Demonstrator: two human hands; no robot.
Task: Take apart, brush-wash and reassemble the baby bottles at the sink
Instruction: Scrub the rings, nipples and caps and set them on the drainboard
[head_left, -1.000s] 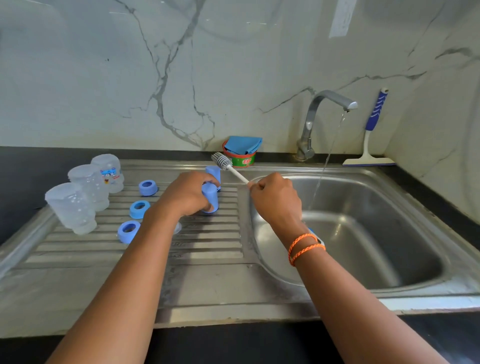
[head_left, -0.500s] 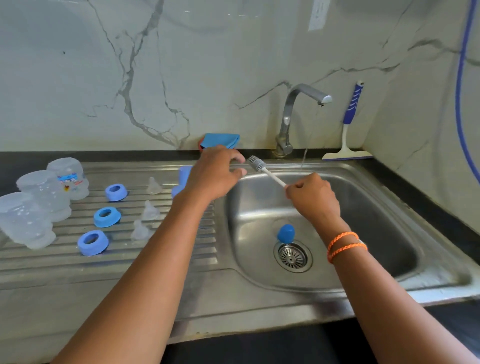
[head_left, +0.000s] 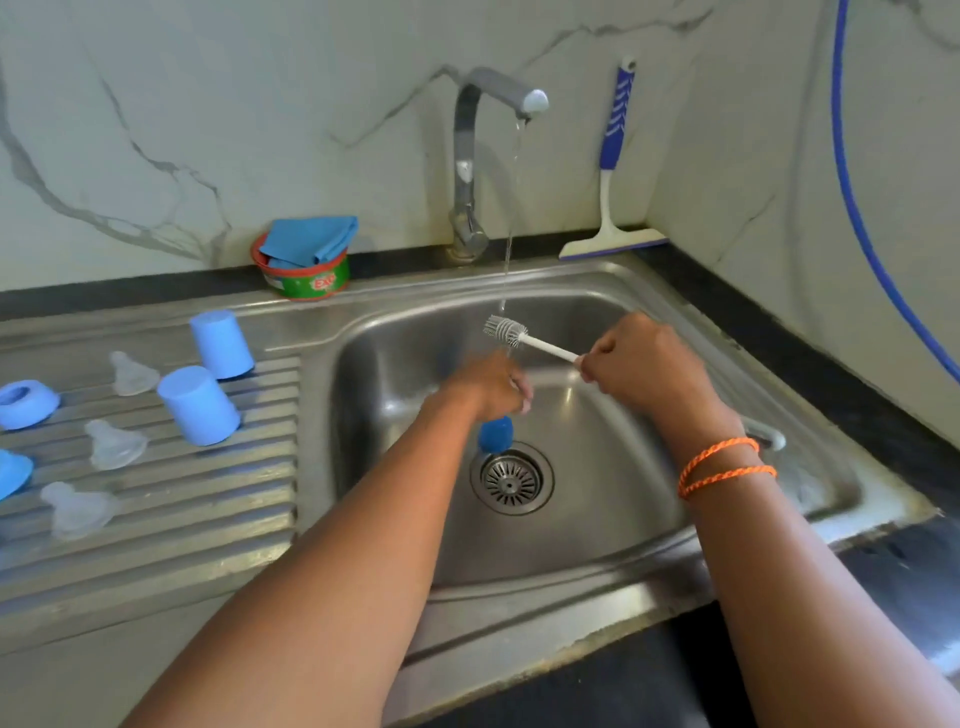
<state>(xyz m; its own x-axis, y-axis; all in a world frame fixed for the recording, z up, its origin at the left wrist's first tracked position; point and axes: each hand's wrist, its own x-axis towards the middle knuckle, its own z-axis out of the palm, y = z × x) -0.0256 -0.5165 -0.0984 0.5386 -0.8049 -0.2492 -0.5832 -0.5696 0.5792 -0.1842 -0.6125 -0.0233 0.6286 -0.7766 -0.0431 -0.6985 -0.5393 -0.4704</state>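
Far left of both grips, on the ribbed steel drainboard (head_left: 171, 499): clear silicone teats (head_left: 115, 444), two upturned blue plastic caps (head_left: 199, 405). Left hand (head_left: 488, 387) is blurred, fingers curled, can't tell if it's grasping anything; round blue piece (head_left: 495, 435) shows just under it, contact unclear. Right hand (head_left: 644, 364) clenched on the white-handled bristle brush (head_left: 524, 340). Brush axis runs up-left from the right grip, head just above the left grip, under the thin tap stream (head_left: 511, 218). Left hand nearer the blue piece.

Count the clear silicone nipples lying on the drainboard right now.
3, in a column left of the basin: rear nipple, middle nipple, front nipple. More may lie beyond the frame's left edge.
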